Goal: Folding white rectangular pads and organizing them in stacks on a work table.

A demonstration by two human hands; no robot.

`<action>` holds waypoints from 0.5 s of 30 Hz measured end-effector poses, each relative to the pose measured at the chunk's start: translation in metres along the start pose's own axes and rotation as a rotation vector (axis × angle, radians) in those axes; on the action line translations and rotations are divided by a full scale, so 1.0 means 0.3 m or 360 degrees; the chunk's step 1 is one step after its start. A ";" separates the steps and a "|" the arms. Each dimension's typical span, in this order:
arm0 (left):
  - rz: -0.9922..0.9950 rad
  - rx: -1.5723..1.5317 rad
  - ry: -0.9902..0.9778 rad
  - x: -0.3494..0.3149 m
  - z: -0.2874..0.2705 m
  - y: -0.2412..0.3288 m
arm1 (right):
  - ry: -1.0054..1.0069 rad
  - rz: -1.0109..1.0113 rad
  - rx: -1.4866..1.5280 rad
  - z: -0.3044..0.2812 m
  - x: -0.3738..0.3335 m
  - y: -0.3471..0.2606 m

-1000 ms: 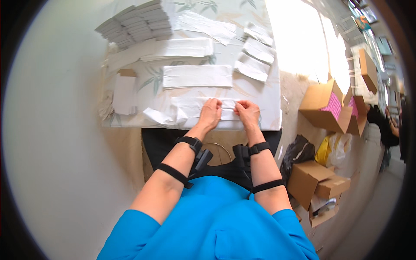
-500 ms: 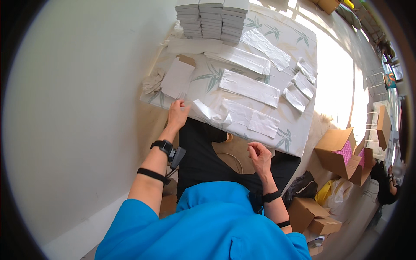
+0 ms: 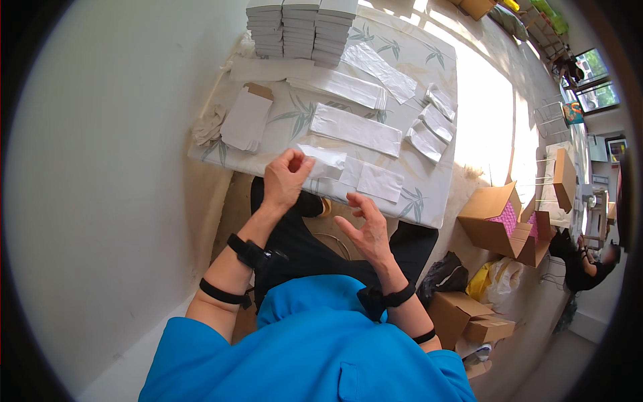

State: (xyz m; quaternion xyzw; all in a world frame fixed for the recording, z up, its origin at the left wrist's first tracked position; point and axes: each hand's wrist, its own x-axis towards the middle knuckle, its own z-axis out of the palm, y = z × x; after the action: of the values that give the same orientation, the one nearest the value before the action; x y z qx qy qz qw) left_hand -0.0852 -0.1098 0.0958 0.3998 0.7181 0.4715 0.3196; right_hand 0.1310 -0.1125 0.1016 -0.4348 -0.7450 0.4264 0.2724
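Note:
My left hand (image 3: 286,178) is over the near table edge, thumb and fingertips pinched at the left end of a thin, glossy white sheet (image 3: 325,161), plastic or paper. The sheet looks slightly lifted and folded over there. To its right lies a flat folded white piece (image 3: 380,182). My right hand (image 3: 367,228) hangs just in front of the table edge, fingers apart, holding nothing. Left of the sheet, a small stack of flat white cartons (image 3: 246,119) with a brown flap lies on the table. A long folded white sheet (image 3: 356,129) lies beyond my hands.
Tall stacks of white boxes (image 3: 298,30) stand at the table's far left. More white sheets (image 3: 338,87) and folded white pieces (image 3: 431,130) lie on the leaf-patterned tablecloth (image 3: 425,201). Open cardboard boxes (image 3: 485,208) sit on the floor at right. A wall (image 3: 120,167) is at left.
My left hand has moved right onto the white sheet and pinches its end. My right hand has risen toward the table edge and its fingers have spread. The view has shifted right.

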 end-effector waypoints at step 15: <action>0.0071 -0.0252 -0.0400 -0.172 0.336 -0.043 | 0.0695 0.1060 0.0990 -0.081 0.123 0.328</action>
State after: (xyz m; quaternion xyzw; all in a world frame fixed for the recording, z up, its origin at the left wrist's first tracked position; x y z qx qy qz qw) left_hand 0.0202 -0.1156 0.0526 0.4451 0.6240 0.4799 0.4268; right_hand 0.1733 -0.0449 0.0289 -0.6261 -0.3290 0.5912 0.3876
